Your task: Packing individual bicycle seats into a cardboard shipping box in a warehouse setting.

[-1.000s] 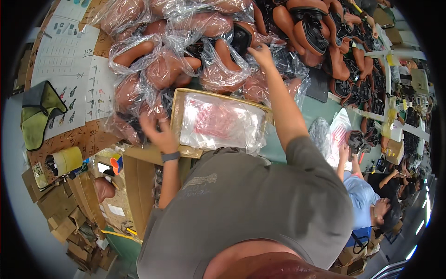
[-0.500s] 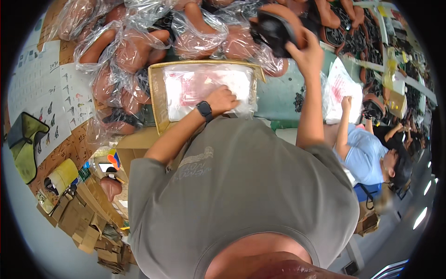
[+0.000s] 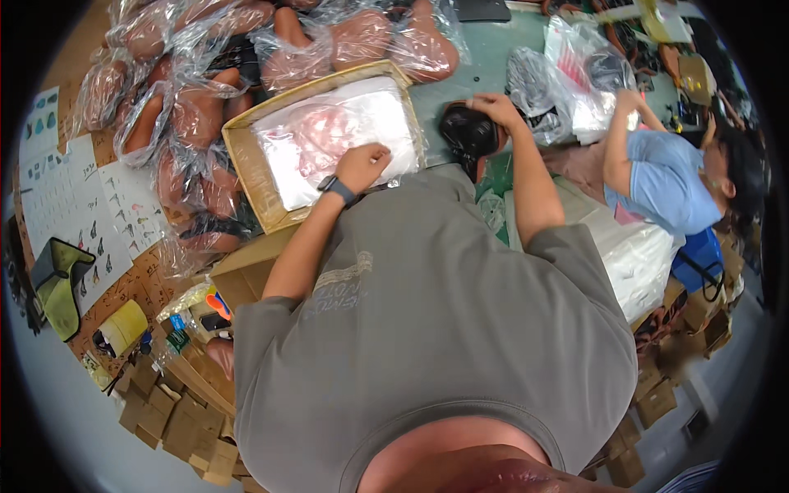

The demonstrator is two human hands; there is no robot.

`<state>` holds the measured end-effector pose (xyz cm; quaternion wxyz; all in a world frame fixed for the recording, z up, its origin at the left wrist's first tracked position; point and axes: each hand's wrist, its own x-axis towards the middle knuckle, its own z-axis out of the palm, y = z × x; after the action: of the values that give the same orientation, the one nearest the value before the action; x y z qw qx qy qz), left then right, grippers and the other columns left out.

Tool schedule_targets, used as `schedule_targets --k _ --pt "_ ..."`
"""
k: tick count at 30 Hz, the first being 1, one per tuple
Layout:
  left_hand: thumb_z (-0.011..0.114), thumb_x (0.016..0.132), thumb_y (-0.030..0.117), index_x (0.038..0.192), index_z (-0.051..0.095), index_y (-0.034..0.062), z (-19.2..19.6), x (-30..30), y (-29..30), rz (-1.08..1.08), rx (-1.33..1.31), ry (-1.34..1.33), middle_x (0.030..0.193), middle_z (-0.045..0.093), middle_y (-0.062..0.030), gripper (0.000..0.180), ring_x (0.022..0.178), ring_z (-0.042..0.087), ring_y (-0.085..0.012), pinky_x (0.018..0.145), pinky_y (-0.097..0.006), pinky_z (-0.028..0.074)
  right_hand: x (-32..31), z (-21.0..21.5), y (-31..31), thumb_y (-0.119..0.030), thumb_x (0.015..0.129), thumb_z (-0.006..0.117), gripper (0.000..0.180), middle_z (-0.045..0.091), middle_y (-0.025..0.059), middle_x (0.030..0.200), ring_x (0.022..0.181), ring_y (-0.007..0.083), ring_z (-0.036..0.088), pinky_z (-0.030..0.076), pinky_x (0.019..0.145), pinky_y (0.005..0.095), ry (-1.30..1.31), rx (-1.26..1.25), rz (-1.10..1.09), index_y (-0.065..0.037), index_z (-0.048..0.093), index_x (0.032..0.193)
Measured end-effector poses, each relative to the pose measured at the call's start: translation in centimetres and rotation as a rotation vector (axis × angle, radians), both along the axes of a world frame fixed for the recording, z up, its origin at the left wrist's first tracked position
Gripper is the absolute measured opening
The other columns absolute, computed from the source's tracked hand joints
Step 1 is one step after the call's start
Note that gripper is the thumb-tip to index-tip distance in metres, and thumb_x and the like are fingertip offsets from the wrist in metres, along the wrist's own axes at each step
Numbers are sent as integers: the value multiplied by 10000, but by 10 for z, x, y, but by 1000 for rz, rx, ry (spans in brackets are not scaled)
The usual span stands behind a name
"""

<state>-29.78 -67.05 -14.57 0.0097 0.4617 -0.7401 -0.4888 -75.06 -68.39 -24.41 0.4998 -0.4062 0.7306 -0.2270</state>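
Observation:
My left hand (image 3: 362,167) is closed, its fingers curled, over the lower right part of a stack of clear plastic bags (image 3: 316,131). Whether a bag's edge is pinched in it cannot be made out. The bags lie in a shallow open cardboard box (image 3: 246,171). To the right of the box, my right hand (image 3: 496,111) grips the far edge of a brown bicycle saddle (image 3: 500,140), whose black underside faces up. The saddle is low over the green tabletop; whether it touches it is unclear.
Bagged brown saddles (image 3: 357,39) are heaped behind and left of the box. Printed sheets (image 3: 70,193) lie on the left. A co-worker in a blue shirt (image 3: 657,177) works at the right beside plastic bags (image 3: 567,78). A dark flat device (image 3: 483,10) lies at the back.
My right hand has brought the saddle down from the heap at the back toward me. My left hand stays over the bags. The view has shifted and turned.

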Motion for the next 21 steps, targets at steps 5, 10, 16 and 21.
schedule_targets --k 5,10,16,21 --pt "768 960 393 1034 825 49 -80 -57 28 103 -146 -225 996 817 -183 357 999 786 -366 917 -473 613 20 -16 81 -782 1051 528 880 598 155 1605 1445 307 572 451 1214 488 -537 59 -521 -135 525 1648" --pt "721 1003 259 1111 821 17 -124 -15 31 337 15 143 920 815 -166 283 878 798 -308 835 -420 619 83 -19 173 -731 1080 506 899 491 124 1721 1594 288 434 282 1328 412 -531 77 -302 -90 440 1707" --pt "641 1105 174 1143 733 -47 -36 -5 38 654 326 507 839 748 -82 243 672 727 -148 552 -283 548 70 -8 205 -695 859 825 1223 509 331 1630 1558 447 454 354 1294 495 35 -76 217 -70 270 1752" --pt "698 1085 188 1149 737 -24 22 15 48 921 351 618 916 719 -98 225 763 715 -180 671 -321 577 85 48 182 -566 763 954 1344 636 314 1500 1396 456 627 478 1209 477 221 41 310 -75 197 1759"
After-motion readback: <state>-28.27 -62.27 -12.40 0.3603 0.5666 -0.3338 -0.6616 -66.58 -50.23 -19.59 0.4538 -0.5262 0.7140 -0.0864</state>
